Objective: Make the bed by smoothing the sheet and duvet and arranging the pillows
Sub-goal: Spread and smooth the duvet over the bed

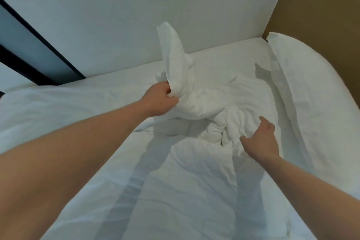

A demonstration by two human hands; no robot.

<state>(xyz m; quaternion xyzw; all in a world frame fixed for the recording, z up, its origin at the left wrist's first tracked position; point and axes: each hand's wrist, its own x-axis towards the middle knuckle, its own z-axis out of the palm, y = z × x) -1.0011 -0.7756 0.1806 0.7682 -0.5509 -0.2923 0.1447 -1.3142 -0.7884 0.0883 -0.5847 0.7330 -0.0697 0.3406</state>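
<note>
The left hand (pixel 160 100) was clenched round a bunched fold of the rumpled white fabric duvet (pixel 204 93), and a loose corner of that cloth stood up tall above the fist, leaning against the plain white wall (pixel 116 15) at the far side. The right hand (pixel 261 138) reached in on the right, fingers spread and loose, released, its fingertips touching a twisted knot of the same duvet, gripping nothing. Between the two hands the duvet lay heaped and wrinkled near the middle of the bed, and its nearer part spread flatter, creased, toward the bottom edge of the view, crossed by the shadows of both bare forearms.

Under it, the smooth white fitted sheet (pixel 224 52) showed as a flat strip along the far edge, meeting the wall. On the right, a long plump white pillow (pixel 311 87) lay along the right side of the bed, resting against a tan padded headboard (pixel 311 6), with the duvet's edge just beside it. Far left, a dark-framed window panel (pixel 29 48) slanted down beside the wall. No container showed anywhere; the bed alone carried the bedding.
</note>
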